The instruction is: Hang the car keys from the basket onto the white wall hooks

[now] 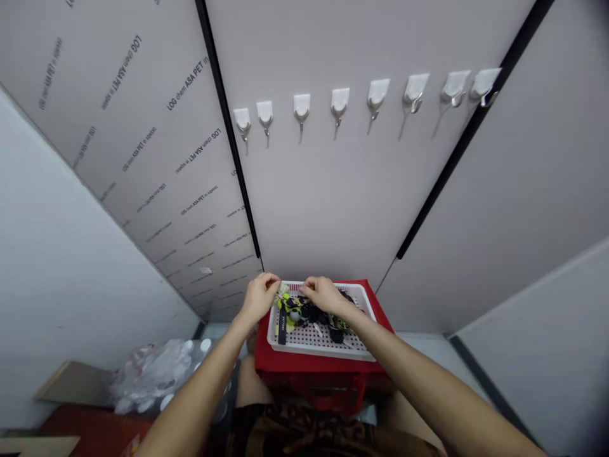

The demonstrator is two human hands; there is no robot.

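A white perforated plastic basket (pixel 304 348) holds a jumble of small black and yellow-green items (pixel 314 312), perhaps with cords or straps. Among them lie a black strip with white print (pixel 282 326) and a grey round piece (pixel 295 315). At the basket's far left corner, my left hand (pixel 261 296) is closed in a pinch against a small pale thing (pixel 284 289), whose kind I cannot make out. My right hand (pixel 325 294) is over the far rim, thumb and fingertips together; what they hold, if anything, is too small to name.
The basket rests on a red fabric box (pixel 311 365) between my knees. Several white adhesive hooks (pixel 339 101) line the panel ahead. At left lie bottles in clear plastic wrap (pixel 159 374) and a brownish board (pixel 76 382). Walls stand close on both sides.
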